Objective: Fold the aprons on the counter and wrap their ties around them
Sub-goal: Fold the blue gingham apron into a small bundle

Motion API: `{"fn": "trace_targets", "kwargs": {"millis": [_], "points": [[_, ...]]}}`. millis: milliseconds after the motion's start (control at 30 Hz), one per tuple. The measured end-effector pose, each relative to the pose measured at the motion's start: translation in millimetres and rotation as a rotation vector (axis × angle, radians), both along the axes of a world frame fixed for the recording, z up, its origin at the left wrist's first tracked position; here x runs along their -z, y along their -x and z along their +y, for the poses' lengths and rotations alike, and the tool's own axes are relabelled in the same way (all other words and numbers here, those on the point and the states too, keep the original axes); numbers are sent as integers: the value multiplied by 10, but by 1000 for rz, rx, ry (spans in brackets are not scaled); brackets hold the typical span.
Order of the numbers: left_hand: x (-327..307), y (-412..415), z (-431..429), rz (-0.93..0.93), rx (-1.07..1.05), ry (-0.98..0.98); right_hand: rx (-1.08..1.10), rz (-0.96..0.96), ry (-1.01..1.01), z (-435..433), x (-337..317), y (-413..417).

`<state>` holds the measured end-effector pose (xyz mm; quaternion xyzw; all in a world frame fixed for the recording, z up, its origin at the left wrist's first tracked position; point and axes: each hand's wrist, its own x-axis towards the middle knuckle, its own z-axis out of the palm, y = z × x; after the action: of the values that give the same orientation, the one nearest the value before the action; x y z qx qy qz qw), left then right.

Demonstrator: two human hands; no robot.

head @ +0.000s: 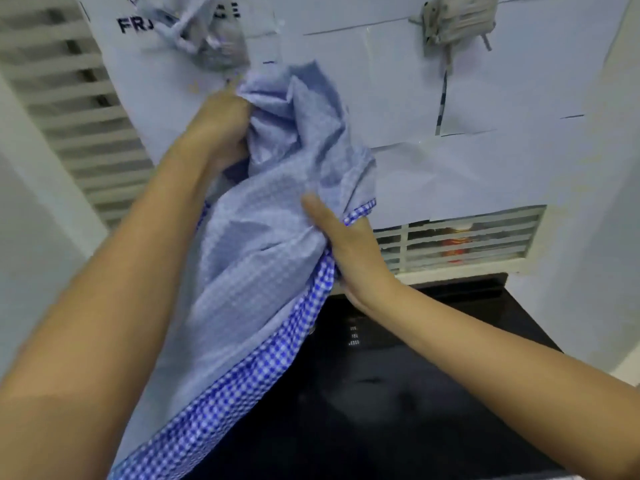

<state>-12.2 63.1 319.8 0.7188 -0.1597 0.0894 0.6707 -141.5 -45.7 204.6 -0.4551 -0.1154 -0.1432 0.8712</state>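
Apron [277,202], blue check, hangs bunched above the dark counter [398,393]. The left grip [221,126] clutches its upper wad, and the right grip [349,251] pinches a side edge, thumb on the cloth. Folding looks barely begun. The next move calls for spreading it flat and finding the ties.

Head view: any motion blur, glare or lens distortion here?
Head view: motion blur smears the checked apron near the left hand and the cloth bundle above; right hand sharper; wide-angle skews the louvred vent; soft reflections on the glossy black counter; lighting flat.
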Motion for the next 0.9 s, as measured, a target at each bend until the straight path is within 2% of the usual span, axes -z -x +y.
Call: {"fn": "trace_targets", "kwargs": {"millis": [133,200,267,300,333,400,533,600,733,867,900], "points": [[446,-177,-447,5,136,-308,270,127,62,-753,451,26],[768,-392,-675,-22,178,-557,430,195,193,-1085,760,140],[1126,-631,-934,-44,102,-897,570,289,378,-1341,1075,278],[1315,-743,-1059,-41,62,-982,618,356,452,-1436,1239,344],[1497,-823,-1207,-37,60,-992,658,430,504,-1520,1401,413],[1868,-897,-1464,-7,93,-865,704,568,570,-1615,1659,546],[2346,-811,-2072,35,3,-460,710,669,625,-1686,1977,635],[2463,-732,-2349,42,69,-415,738,677,642,-1750,2032,625],[2903,-620,-2781,15,482,-743,849,834,534,-2155,2313,534],[3470,-277,-2757,-77,401,-988,827,1073,430,-2517,2806,513],[3598,-108,-2677,-53,461,-1007,787,1104,427,-2567,2910,523]]}}
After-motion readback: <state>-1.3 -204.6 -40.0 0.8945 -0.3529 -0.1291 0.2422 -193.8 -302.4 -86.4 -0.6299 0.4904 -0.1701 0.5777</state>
